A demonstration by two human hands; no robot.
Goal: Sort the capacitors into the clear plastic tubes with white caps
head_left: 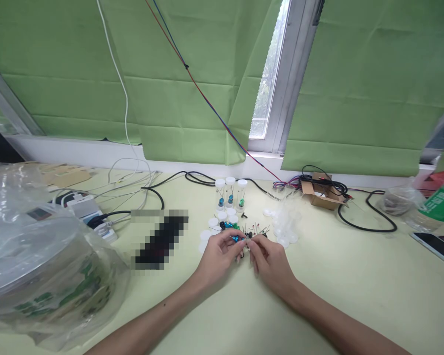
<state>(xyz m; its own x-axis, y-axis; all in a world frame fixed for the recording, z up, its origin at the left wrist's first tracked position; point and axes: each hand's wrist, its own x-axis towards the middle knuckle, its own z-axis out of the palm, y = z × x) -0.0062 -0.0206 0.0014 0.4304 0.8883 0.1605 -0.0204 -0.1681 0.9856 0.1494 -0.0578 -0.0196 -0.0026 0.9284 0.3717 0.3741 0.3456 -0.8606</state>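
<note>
My left hand (220, 251) is closed in a pinch on a small shiny blue part (236, 238). Its fingertips meet those of my right hand (272, 256), which is also pinched; whatever lies between the right fingers is too small to make out. Just beyond the hands, small blue, green and black parts (229, 225) lie together, with thin metal pins (257, 229) to their right. Behind these stand three clear tubes with white caps (230, 191), holding blue or green pieces.
Loose white caps (213, 223) and a pile of clear plastic pieces (285, 224) flank the parts. A bagged round tub (52, 276) and a power strip (99, 222) stand left. Rightward are an open carton (321, 197), black cable (370, 229) and a phone (436, 249).
</note>
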